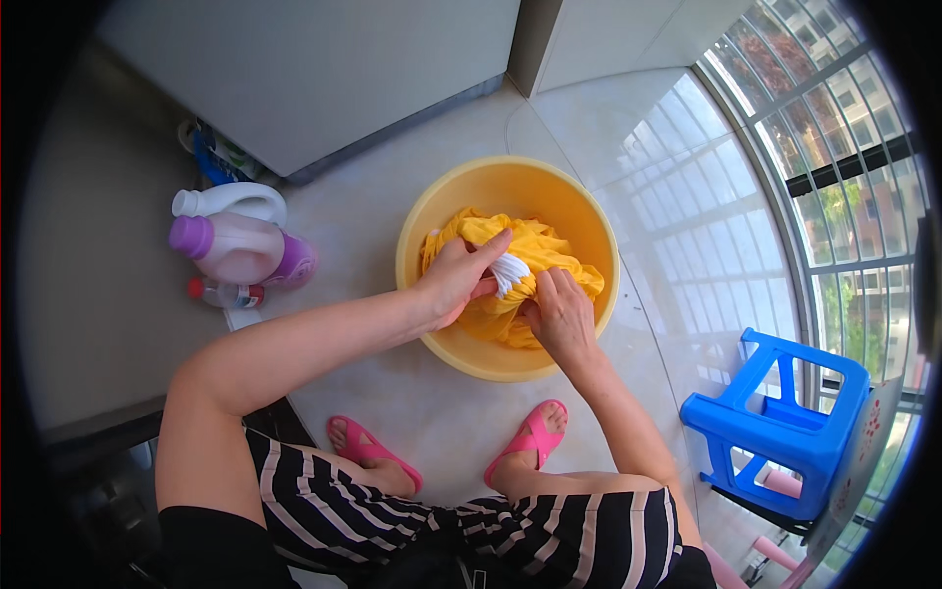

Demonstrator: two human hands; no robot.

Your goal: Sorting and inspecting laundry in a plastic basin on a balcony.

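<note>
A yellow plastic basin (508, 177) stands on the tiled floor with a bunched yellow cloth (548, 239) inside it. White material (510, 274), gathered in folds, shows at the middle of the cloth. My left hand (460, 276) grips the cloth at the left of this white part, thumb on top. Just to its right, my right hand (563, 305) pinches the yellow fabric between thumb and bent fingers. Whether the basin holds water cannot be told.
A white jug (246, 200), a purple-capped jug (246, 247) and a small red-capped bottle (228, 293) stand at the left. A blue plastic stool (780, 420) is at the right by the barred window. My feet in pink slippers (537, 438) are near the basin.
</note>
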